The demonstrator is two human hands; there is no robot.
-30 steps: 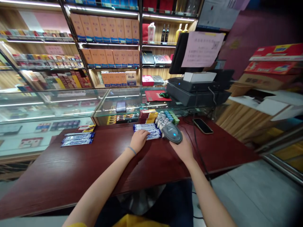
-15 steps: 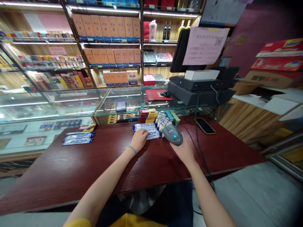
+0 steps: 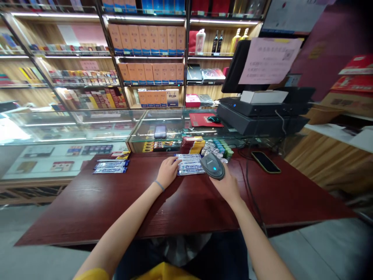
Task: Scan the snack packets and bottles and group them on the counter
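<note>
My right hand is wrapped round a dark grey handheld barcode scanner, with a small blue light on top. The scanner's head is over the right end of a row of blue-and-white packets on the dark red counter. At the left end of those packets rests my left hand, palm down, fingers loosely stretched with their tips touching the packet edges. A stack of red-and-yellow packs is just behind. Beside it stand several small silver, blue and green cylinders, partly hidden by the scanner.
More blue-and-white packets lie at left on the counter. A phone lies at right, near the scanner's cable. Behind are a glass case, a mouse on a red mat and a monitor.
My left hand has slid left, off the top of the packets to their left ends. My right hand stays closed round the scanner. The camera view has turned a little left.
</note>
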